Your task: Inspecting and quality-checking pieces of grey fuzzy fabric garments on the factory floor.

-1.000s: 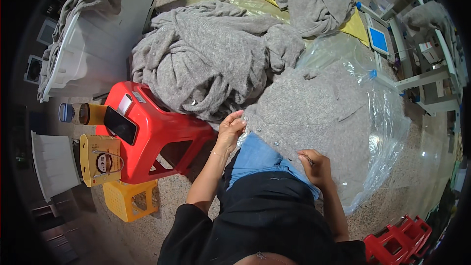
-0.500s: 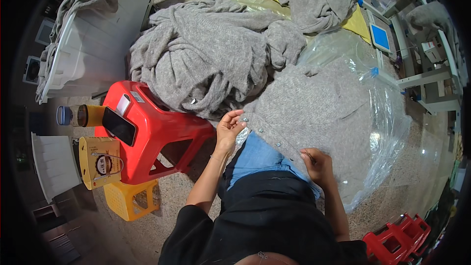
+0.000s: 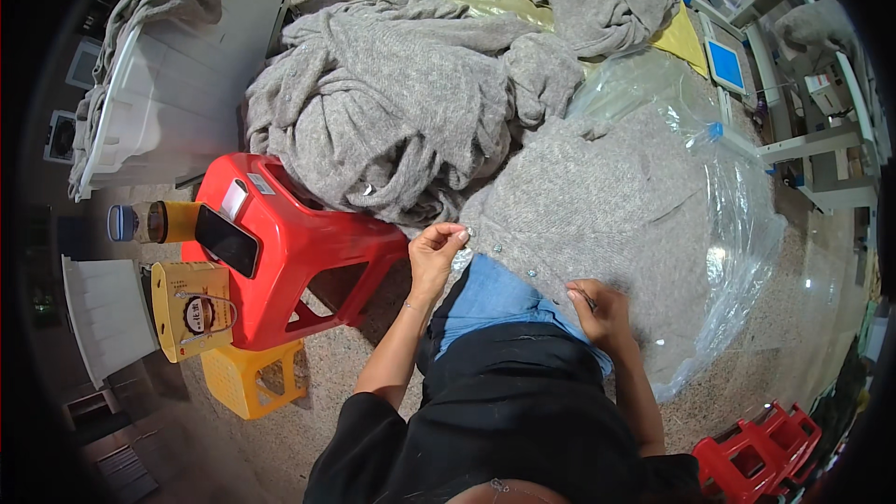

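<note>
A grey knitted cardigan (image 3: 607, 196) lies spread over my lap, with several shiny round buttons (image 3: 497, 248) along its near edge. My left hand (image 3: 433, 259) pinches that edge at its left end, beside one of the buttons. At the right, my right hand (image 3: 603, 315) is closed around a small, thin dark tool (image 3: 586, 298). Its tip points up and left, close to the cardigan's edge; its exact kind is too small to make out. Blue cloth (image 3: 499, 294) shows on my lap under the cardigan.
A heap of grey knitwear (image 3: 392, 93) lies ahead, partly behind a red stool (image 3: 317, 233) carrying a phone (image 3: 227, 240). Clear plastic sheeting (image 3: 737, 233) borders the cardigan. A white bin (image 3: 187, 65) stands far left, a yellow stool (image 3: 245, 381) near left, red stools (image 3: 761, 453) near right.
My left hand has come slightly down toward me, still pinching the edge. My right hand has shifted a little left, with the tool still in it.
</note>
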A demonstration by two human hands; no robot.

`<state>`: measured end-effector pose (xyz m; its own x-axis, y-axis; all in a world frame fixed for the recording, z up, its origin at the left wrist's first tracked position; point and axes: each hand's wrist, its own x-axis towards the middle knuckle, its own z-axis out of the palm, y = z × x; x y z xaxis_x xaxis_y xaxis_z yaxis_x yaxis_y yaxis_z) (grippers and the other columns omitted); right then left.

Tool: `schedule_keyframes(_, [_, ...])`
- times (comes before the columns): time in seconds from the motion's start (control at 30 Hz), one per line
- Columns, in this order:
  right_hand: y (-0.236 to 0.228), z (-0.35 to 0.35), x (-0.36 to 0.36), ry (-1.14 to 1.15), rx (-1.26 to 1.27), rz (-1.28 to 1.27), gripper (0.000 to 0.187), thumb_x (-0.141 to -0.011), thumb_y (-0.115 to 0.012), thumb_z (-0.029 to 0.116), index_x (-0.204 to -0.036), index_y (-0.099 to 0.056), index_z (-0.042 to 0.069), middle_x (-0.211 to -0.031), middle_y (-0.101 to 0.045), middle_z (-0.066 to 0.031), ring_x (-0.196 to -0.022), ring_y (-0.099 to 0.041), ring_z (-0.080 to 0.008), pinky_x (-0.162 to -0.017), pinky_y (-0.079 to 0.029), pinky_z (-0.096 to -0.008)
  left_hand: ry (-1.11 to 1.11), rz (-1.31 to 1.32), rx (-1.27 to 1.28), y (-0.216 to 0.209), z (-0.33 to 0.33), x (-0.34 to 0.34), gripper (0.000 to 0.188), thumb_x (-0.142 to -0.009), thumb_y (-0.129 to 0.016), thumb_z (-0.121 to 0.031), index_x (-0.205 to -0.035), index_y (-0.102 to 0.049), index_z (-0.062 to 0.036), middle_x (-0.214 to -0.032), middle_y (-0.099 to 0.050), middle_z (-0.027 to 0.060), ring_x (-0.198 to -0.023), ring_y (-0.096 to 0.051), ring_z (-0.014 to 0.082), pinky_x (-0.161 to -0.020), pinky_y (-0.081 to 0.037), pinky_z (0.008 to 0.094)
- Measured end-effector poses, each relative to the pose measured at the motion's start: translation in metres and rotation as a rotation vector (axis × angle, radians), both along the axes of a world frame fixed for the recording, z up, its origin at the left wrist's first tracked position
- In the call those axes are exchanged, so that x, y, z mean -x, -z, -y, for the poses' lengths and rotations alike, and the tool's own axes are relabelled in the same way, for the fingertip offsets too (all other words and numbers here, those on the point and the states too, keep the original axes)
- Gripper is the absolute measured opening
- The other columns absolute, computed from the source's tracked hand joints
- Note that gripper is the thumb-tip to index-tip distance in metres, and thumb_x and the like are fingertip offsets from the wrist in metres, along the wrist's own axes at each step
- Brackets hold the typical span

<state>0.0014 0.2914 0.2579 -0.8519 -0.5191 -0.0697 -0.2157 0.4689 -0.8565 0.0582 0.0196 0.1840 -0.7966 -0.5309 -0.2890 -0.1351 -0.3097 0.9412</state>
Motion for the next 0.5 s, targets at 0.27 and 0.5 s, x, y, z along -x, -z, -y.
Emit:
schedule_keyframes(0.27, [0.0, 0.01, -0.002, 0.126, 0.142, -0.026, 0.014, -0.081, -0.058, 0.001, -0.095, -0.061, -0.001, -0.083, -0.063, -0.0139, -0.077, -0.062, -0.0213, -0.069, -0.047, -0.0281, -0.228, 0.235, 0.263, 0.025, 0.003, 0.001, 0.012, -0.088, -0.06, -0.013, -0.084, -0.059, -0.002, -0.075, -0.056, -0.0031, -0.062, -0.048, 0.0033, -0.055, -0.04, 0.0181])
schedule_keyframes(0.5, [-0.005, 0.01, -0.006, 0.153, 0.108, 0.055, 0.014, -0.082, -0.057, 0.0, -0.096, -0.061, 0.0, -0.079, -0.061, -0.0109, -0.073, -0.059, -0.0174, -0.067, -0.045, -0.0269, -0.051, 0.164, 0.226, 0.011, -0.019, -0.026, 0.016, -0.09, -0.059, -0.016, -0.089, -0.063, -0.0004, -0.073, -0.058, -0.0038, -0.063, -0.047, 0.0027, -0.058, -0.038, 0.0172])
